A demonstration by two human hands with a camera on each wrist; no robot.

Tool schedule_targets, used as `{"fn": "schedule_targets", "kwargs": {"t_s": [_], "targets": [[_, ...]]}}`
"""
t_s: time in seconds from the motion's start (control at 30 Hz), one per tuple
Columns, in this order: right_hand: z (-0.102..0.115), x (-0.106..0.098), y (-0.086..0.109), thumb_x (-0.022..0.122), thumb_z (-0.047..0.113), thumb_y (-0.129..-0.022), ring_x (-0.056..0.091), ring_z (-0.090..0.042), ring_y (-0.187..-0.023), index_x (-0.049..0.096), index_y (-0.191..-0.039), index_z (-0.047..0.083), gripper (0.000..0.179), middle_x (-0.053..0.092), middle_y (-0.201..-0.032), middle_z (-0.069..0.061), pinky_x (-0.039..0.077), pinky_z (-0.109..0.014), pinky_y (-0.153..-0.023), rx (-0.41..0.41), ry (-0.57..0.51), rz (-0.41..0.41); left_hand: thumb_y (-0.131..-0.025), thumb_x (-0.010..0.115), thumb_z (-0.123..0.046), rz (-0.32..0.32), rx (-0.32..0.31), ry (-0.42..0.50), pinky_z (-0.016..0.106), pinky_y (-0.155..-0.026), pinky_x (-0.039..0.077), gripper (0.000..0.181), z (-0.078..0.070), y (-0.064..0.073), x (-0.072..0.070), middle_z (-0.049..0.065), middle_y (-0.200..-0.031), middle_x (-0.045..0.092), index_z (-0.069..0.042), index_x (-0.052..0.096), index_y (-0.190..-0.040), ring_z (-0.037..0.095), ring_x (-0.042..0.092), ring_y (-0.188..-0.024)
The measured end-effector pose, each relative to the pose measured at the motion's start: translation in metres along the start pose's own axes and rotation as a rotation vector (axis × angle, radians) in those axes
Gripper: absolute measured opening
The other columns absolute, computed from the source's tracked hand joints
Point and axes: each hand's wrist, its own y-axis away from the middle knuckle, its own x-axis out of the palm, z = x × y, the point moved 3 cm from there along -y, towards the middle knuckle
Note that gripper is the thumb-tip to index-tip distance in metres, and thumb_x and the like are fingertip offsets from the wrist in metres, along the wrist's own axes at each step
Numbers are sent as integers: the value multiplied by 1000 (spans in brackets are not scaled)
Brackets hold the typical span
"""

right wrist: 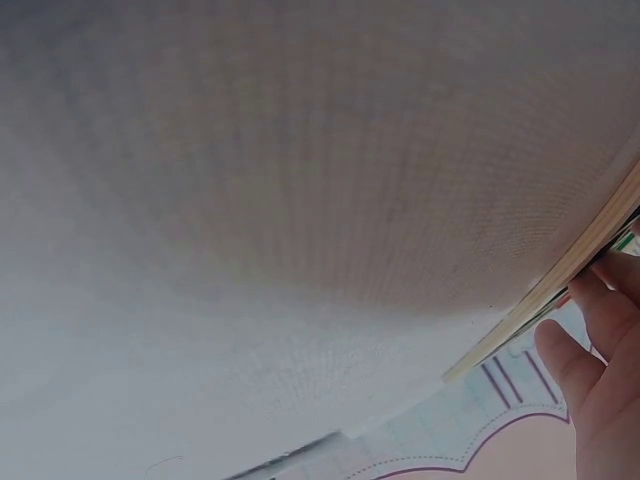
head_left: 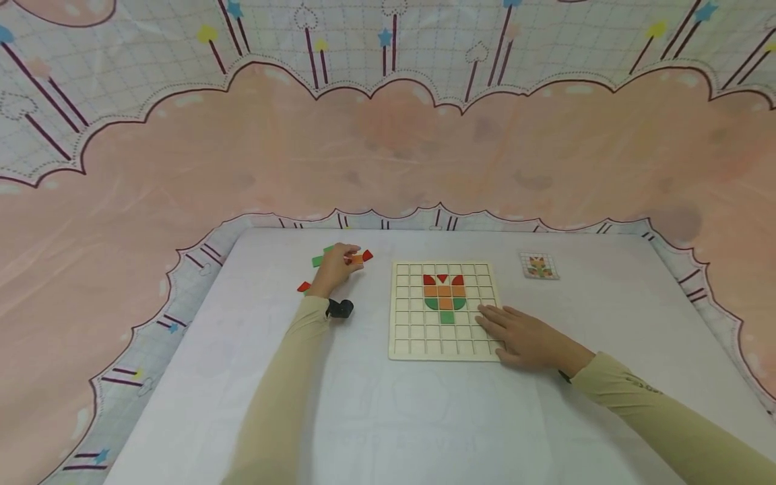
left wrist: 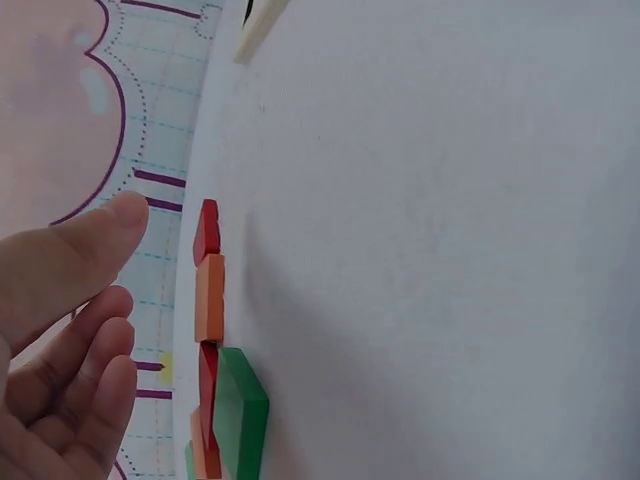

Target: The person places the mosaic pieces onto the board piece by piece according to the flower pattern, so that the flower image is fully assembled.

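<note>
My left hand (head_left: 332,271) is over the loose coloured pieces left of the board, thumb and fingers apart with nothing between them in the left wrist view. Around it lie a red piece (head_left: 367,255), an orange piece (head_left: 357,259) and a green piece (head_left: 317,261); the hand covers part of the group. My right hand (head_left: 529,338) rests at the right edge of a wooden grid board (head_left: 405,331), fingers stretched over its rim. On the board, red, orange and green pieces form a tulip shape, with a green square (head_left: 446,317) at its foot.
A small card (head_left: 539,265) with a printed flower on a grid lies right of the board. Another red piece (head_left: 304,287) sits beside the left wrist. The white table (head_left: 424,417) backs onto a patterned cloth (head_left: 394,155).
</note>
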Motion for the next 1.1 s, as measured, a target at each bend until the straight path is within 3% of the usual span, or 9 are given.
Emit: {"fn": "schedule_targets", "kwargs": {"t_s": [0.4, 0.6, 0.8, 1.1], "targets": [[1, -1, -1, 52, 30, -91, 33, -29, -139, 35, -144, 4, 62, 33, -151, -14, 32, -47, -111, 2, 0, 10, -85, 68, -11, 47, -45, 9, 40, -102, 44, 41, 9, -7, -2, 19, -121, 58, 0, 59, -124, 30, 54, -111], [0, 2, -2, 52, 31, -91, 31, -29, -140, 34, -145, 5, 63, 31, -152, -14, 31, -47, -111, 12, -4, 22, -85, 69, -10, 57, -19, -15, 40, -100, 44, 39, 13, -8, -2, 19, -119, 60, 0, 60, -122, 30, 54, -111], [0, 2, -1, 52, 31, -91, 32, -29, -140, 34, -145, 4, 62, 32, -152, -14, 31, -47, -111, 7, -3, 15, -85, 68, -8, 38, 31, -34, 42, -98, 44, 35, 15, -4, -5, 21, -115, 61, 1, 63, -118, 31, 55, -108], [-1, 3, 0, 52, 31, -90, 31, -28, -140, 34, -145, 6, 63, 31, -153, -13, 31, -46, -112, 17, -2, 18, -85, 67, -6, -10, 33, -33, 41, -95, 47, 32, 27, -3, -8, 20, -112, 63, 1, 63, -116, 30, 58, -105]]}}
